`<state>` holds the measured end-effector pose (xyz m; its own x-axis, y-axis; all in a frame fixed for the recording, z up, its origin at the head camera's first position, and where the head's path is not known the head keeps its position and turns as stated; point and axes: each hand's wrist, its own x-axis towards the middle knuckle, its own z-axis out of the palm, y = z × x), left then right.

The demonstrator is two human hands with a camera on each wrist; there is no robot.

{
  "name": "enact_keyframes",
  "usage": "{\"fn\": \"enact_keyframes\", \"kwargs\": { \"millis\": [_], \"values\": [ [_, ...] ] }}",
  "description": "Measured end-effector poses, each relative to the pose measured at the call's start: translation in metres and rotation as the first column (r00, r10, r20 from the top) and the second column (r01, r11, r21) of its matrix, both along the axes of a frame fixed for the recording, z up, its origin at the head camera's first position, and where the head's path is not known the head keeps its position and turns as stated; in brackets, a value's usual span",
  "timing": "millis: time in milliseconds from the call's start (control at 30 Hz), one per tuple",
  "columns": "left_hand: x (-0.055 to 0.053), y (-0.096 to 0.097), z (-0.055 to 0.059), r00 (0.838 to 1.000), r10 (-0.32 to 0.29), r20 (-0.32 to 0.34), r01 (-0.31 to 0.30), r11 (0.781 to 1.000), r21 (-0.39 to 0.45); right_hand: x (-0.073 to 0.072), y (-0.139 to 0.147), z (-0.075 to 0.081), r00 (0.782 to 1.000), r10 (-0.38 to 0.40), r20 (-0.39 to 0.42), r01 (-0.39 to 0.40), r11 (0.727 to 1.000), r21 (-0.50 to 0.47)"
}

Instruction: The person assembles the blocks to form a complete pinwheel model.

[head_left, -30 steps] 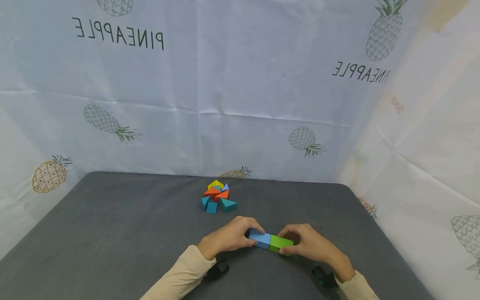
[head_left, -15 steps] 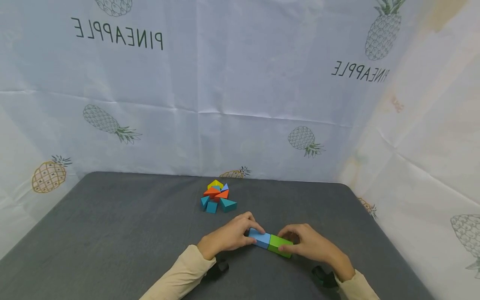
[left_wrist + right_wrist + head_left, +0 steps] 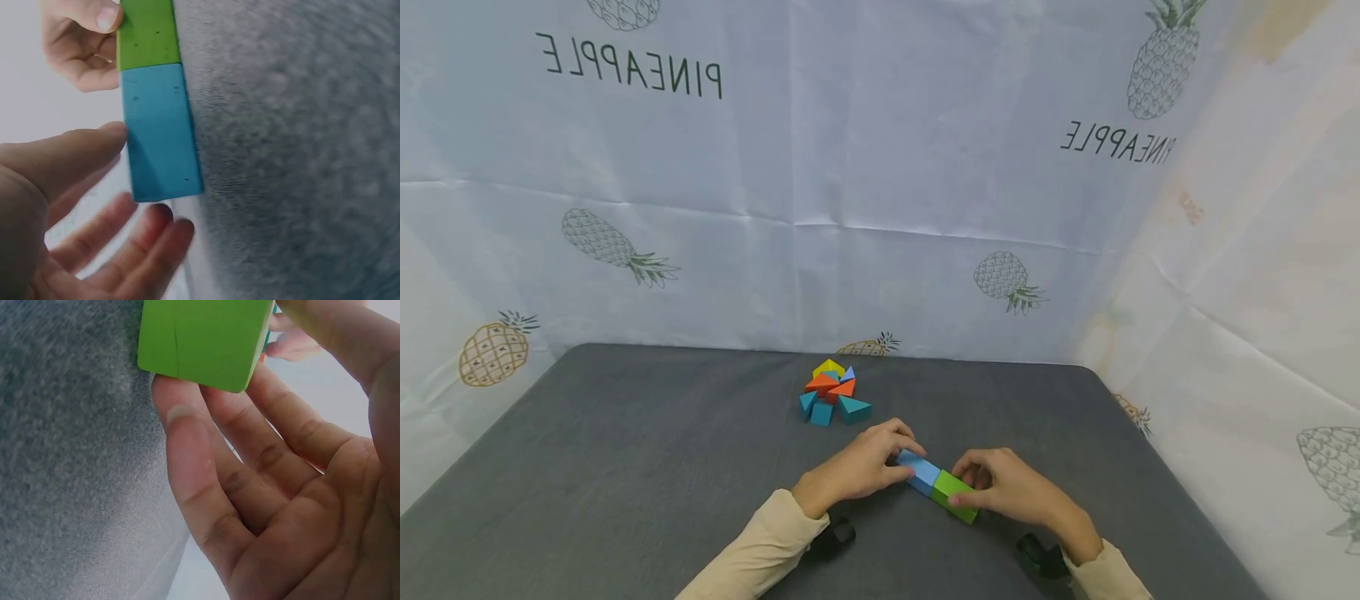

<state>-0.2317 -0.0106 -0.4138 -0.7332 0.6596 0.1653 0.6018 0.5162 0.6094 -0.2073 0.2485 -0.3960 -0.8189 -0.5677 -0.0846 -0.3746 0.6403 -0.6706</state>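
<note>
Left hand [image 3: 859, 462] pinches a blue oblong block [image 3: 923, 473], right hand [image 3: 1015, 487] a green oblong block [image 3: 953, 493], ends meeting; multicoloured angular blocks [image 3: 842, 390], mid-frame, appear unused.

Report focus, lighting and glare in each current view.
Head: pineapple-print curtain legible though its lettering runs backwards, warmer-toned at right; left wrist: blue rectangular block fairly crisp, grey tabletop blurring rightward; right wrist: edges of green block clear, washed-out white behind right hand.

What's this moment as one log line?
left hand: touches blue rectangular block; right hand: grips green rectangular block; blocks: touching end-to-end
</note>
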Motion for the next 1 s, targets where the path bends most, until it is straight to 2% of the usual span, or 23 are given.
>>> {"fn": "enact_keyframes", "kwargs": {
  "millis": [100, 267, 500, 733, 1000],
  "values": [
    [0.000, -0.002, 0.002, 0.999, 0.034, 0.013, -0.034, 0.999, 0.017, 0.000, 0.001, 0.001, 1.000, 0.015, 0.016, -0.014, 1.000, -0.012],
    [0.000, -0.003, 0.006, 0.997, 0.075, 0.017, -0.075, 0.997, -0.007, -0.001, 0.006, 0.003, 0.998, 0.049, 0.037, -0.047, 0.998, -0.033],
    [-0.002, -0.004, 0.004, 0.999, 0.046, 0.006, -0.046, 0.999, -0.012, 0.000, 0.007, 0.003, 0.997, 0.044, 0.056, -0.042, 0.998, -0.036],
    [-0.004, -0.004, 0.003, 0.999, 0.030, -0.015, -0.030, 0.999, -0.019, 0.002, 0.002, 0.003, 0.990, 0.035, 0.135, -0.023, 0.996, -0.086],
    [-0.004, -0.004, 0.003, 1.000, 0.015, 0.002, -0.015, 1.000, -0.026, 0.003, -0.005, 0.002, 0.982, 0.011, 0.189, 0.008, 0.995, -0.100]
  ]
}}
